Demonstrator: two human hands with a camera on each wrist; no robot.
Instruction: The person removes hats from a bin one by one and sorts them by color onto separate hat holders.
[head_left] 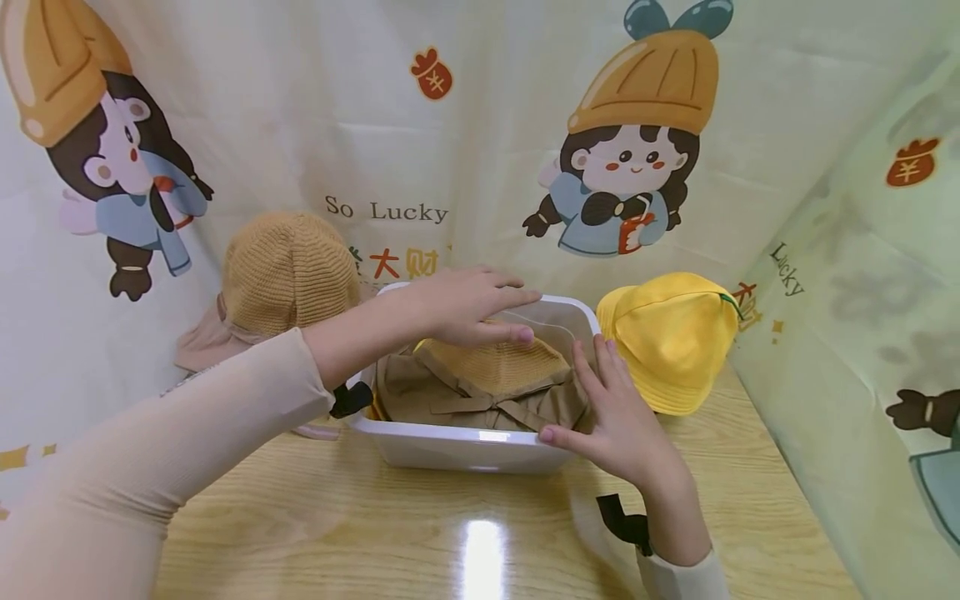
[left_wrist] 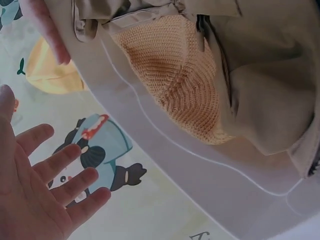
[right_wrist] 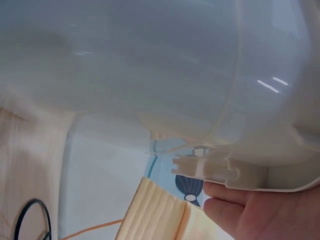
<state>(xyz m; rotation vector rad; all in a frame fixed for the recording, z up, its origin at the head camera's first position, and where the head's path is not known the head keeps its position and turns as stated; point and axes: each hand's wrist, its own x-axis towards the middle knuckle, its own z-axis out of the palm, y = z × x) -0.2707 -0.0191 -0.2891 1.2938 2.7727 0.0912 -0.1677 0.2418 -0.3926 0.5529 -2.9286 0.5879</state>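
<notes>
A white plastic bin (head_left: pixel 480 450) stands on the table with hats packed in it. A tan knit hat (head_left: pixel 498 367) and brown fabric with a tied bow (head_left: pixel 420 387) show inside. Above the bin's far part is my left hand (head_left: pixel 480 308), its fingers extended; the left wrist view shows the left hand (left_wrist: pixel 50 185) spread with nothing in it. My right hand (head_left: pixel 626 425) rests at the bin's near right corner, thumb on the front rim and straight fingers along the right rim. In the right wrist view, the right hand (right_wrist: pixel 260 210) touches the rim's underside.
Left of the bin, a tan ribbed hat (head_left: pixel 292 271) sits above a pinkish hat (head_left: pixel 206 337). A yellow brimmed hat (head_left: pixel 671 342) is on the right, close to the bin. The wooden table (head_left: pixel 337 525) is bounded by printed cloth (head_left: pixel 487 150) behind and at the sides.
</notes>
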